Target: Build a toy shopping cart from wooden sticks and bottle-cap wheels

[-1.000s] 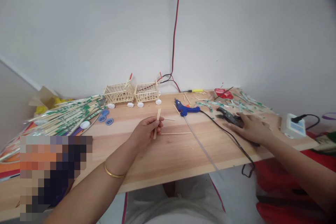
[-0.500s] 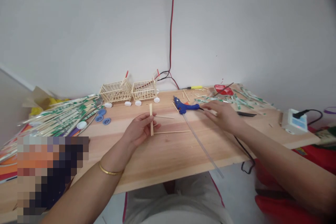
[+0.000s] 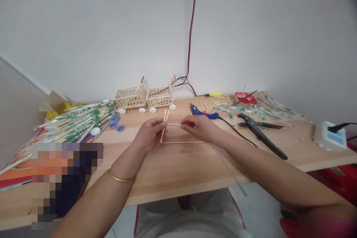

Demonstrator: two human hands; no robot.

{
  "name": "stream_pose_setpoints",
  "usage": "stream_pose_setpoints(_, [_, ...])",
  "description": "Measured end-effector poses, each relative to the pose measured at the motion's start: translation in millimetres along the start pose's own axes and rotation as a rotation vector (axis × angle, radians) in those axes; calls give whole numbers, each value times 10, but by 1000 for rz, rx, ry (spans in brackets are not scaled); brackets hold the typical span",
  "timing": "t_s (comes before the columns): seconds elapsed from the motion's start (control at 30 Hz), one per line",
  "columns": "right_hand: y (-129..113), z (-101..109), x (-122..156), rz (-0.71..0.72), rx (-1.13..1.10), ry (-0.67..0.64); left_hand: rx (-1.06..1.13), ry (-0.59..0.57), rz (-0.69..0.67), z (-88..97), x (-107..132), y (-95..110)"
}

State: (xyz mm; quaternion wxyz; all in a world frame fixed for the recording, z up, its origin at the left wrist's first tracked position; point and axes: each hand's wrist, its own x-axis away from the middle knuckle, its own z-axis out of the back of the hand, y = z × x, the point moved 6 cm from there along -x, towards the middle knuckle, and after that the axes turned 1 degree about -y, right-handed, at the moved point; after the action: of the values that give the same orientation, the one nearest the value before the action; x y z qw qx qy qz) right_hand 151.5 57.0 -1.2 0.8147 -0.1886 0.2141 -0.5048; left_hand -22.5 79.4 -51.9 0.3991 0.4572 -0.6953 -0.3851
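My left hand (image 3: 152, 134) is closed round two thin wooden sticks (image 3: 164, 126), which stand upright and spread into a narrow V at the top. Across from it, my right hand (image 3: 199, 128) pinches the far end of another thin stick (image 3: 174, 125) that runs sideways to the upright pair. Below, a longer stick (image 3: 181, 142) lies level from the foot of the pair towards my right wrist. Just behind my right hand a blue glue gun (image 3: 205, 113) rests on the table, a clear glue stick (image 3: 231, 173) reaching past the table's front edge.
Two small stick-built carts (image 3: 131, 98) with white wheels stand by the wall. Wrapped chopsticks (image 3: 80, 122) and blue wheels (image 3: 115, 121) lie left. On the right are black cutters (image 3: 259, 134), torn wrappers (image 3: 262, 109), a yellow-handled screwdriver (image 3: 214, 95) and a white power socket (image 3: 330, 137).
My right hand has left the glue gun's end and moved left to pinch the cross stick. The upright sticks have tilted and parted at the top. The black cutters are now uncovered.
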Motion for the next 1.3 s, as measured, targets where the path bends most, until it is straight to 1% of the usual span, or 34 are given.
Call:
stream_pose_setpoints(0.07, [-84, 139, -123, 32, -36, 123, -52, -46, -19, -36, -7, -34])
stream_pose_setpoints(0.13, [-251, 357, -274, 136, 45, 242, -124, -42, -57, -49, -14, -52])
stream_pose_setpoints(0.17, [-359, 473, -368, 201, 106, 278, -159, -24, -77, -48, -17, -55])
stream_pose_setpoints(0.2, [-468, 579, -484, 259, 168, 289, -189, -2, -93, -45, -19, -55])
stream_pose_setpoints(0.27, [-686, 745, -772, 358, 305, 259, -229, 28, -116, -45, -21, -50])
stream_pose_setpoints(0.3, [-773, 793, -945, 372, 369, 215, -242, 36, -123, -46, -21, -46])
stream_pose_setpoints(0.33, [-841, 802, -1128, 370, 438, 137, -254, 41, -127, -45, -20, -42])
stream_pose_setpoints(0.4, [-925, 729, -1473, 334, 553, -72, -282, 51, -129, -37, -17, -33])
stream_pose_setpoints(0.5, [-949, 548, -1857, 238, 674, -275, -303, 78, -123, -7, -14, -26])
stream_pose_setpoints(0.6, [-837, 307, -2061, 92, 685, -468, -285, 92, -114, 10, -16, -28])
stream_pose_setpoints(0.67, [-740, 164, -2130, 22, 667, -553, -267, 92, -110, 9, -19, -33])
stream_pose_setpoints(0.77, [-619, 12, -2199, -13, 630, -605, -237, 95, -98, 2, -23, -42])
stream_pose_setpoints(0.87, [-511, -76, -2228, -67, 558, -642, -220, 100, -93, -4, -24, -43])
stream_pose_setpoints(1.0, [-444, -114, -2237, -85, 528, -656, -207, 103, -93, -4, -23, -31])
stream_pose_setpoints(1.3, [-416, -174, -2244, -70, 484, -652, -225, 106, -118, 2, -7, 28])
